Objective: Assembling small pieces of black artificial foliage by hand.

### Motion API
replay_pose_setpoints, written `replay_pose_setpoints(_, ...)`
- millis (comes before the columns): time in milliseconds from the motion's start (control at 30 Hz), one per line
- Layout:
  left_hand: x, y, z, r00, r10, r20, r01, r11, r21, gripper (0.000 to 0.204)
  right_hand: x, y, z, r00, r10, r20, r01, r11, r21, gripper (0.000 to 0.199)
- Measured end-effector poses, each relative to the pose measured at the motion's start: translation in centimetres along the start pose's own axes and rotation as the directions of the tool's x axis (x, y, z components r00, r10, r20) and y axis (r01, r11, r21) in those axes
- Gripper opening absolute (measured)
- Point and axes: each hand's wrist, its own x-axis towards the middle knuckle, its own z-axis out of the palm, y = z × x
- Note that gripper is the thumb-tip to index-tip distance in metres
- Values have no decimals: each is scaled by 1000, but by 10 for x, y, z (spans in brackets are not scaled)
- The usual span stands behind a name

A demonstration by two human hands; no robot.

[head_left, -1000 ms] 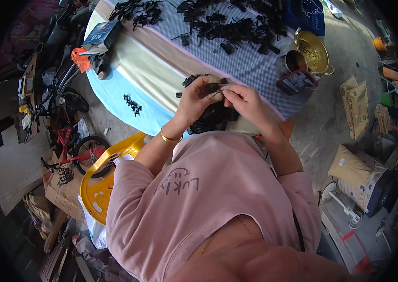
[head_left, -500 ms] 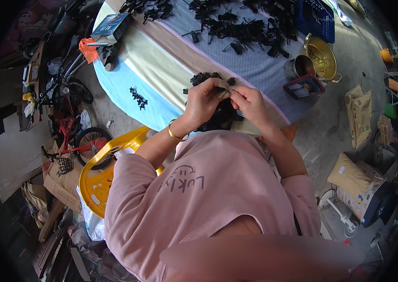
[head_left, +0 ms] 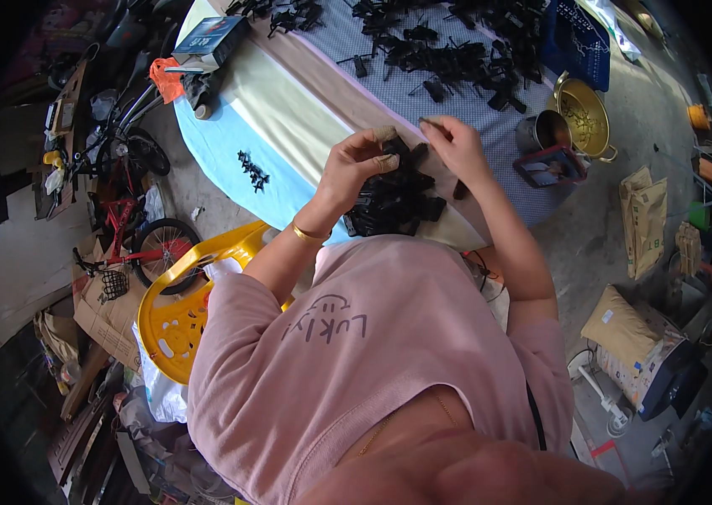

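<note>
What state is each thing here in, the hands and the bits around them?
left hand: closed on a small black part, over the heap
right hand: fingertips pinched together, what they hold is too small to tell
heap of black parts: piled at the table's near edge
brass pot: upright, open
yellow plastic chair: tipped on its side
bicycle: lying on the floor

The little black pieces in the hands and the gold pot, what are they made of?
The black pieces look like matte moulded plastic: dull, no shine, all the same shape. The gold pot looks like polished metal, maybe brass, since its rim gleams.
</note>
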Motion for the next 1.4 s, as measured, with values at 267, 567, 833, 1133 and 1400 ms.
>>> replay_pose_setpoints(267,3,-8,-4,1000,25,2,-25,994,105,40,79,61,7,974,89,-210,-219,627,-748,36)
replay_pose_setpoints(567,13,-6,-19,945,121,303,-323,476,818,53,34,32,-7,991,-121,-59,91,923,-373,22)
replay_pose_setpoints(833,33,5,-17,694,-288,660,484,865,-132,65,-27,-42,-10,746,-654,126,640,651,-409,28)
replay_pose_setpoints(1133,14,9,8,869,-257,422,343,928,-142,43,-45,-42,-17,960,-279,-2,278,956,-94,18)
replay_pose_setpoints(1400,4,16,27,969,47,244,-66,995,73,36,-49,-46,5,997,-72,-1,71,981,181,16)
